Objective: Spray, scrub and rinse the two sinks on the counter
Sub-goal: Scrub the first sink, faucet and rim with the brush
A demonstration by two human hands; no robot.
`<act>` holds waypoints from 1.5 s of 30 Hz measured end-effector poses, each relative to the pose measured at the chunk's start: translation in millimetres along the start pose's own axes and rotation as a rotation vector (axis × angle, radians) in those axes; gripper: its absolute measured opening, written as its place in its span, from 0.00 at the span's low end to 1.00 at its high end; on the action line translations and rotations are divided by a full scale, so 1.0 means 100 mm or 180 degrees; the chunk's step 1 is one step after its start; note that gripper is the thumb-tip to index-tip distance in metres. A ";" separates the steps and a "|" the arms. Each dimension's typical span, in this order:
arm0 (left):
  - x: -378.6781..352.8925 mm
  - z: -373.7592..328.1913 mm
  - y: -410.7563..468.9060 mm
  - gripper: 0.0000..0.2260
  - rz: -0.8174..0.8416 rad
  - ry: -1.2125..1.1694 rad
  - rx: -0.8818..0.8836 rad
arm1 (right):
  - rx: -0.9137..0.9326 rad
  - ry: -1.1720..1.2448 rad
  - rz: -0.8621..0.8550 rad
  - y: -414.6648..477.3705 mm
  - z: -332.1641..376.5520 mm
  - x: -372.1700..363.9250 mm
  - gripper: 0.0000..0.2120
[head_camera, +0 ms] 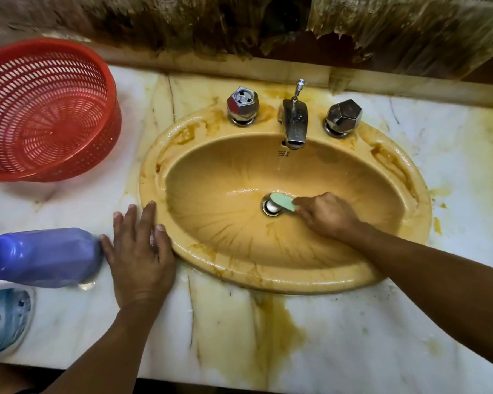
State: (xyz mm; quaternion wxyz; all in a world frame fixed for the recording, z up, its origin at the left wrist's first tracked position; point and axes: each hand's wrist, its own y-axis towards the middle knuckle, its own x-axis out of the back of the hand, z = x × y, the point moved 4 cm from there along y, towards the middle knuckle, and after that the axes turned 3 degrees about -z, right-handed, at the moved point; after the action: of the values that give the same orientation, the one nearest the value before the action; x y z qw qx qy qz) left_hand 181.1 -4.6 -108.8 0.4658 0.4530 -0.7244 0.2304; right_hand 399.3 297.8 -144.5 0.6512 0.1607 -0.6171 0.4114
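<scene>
The purple bottle [40,257] lying on its side at the left is blurred and cut off by the frame edge, so its cap end is out of sight. Below it a pale blue bottle [3,322] with an unreadable label is also only partly in view. At the far right edge a curved pale shape shows, too little of it to say what it is. The tan sink [268,277] is set into the stained marble bench [353,336], with brown streaks fanning out across its bowl. The palm side of the right hand [328,214] is hidden, as is most of the green scrub pad [282,202] it holds. Its grip is curled tight round the pad's near end, and the pad's free tip lies over the drain [269,207], covering part of it. A thin thread of water seems to fall from the spout [295,123], though it is faint. A faceted knob [242,105] stands to one side of the spout and a darker one [343,115] to the other. The left hand [140,251] lies flat on the bench with its grip spread and holding nothing. Its longer fingers and thumb touch the sink's left rim, and its little finger is just beside the purple bottle. A red slotted basket [46,109] stands tilted on the bench at the far left, well apart from the sink.
</scene>
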 end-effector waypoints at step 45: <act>-0.03 0.24 0.39 0.23 -0.0090 0.0278 0.0079 | 0.0982 -0.0544 0.0739 -0.11 0.15 -0.17 0.19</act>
State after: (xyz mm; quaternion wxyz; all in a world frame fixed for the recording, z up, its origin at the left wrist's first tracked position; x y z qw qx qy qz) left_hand 136.2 -2.4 -119.4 0.4945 0.4584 -0.6940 0.2523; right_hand 399.8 274.5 -154.7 0.5125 0.2206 -0.6141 0.5582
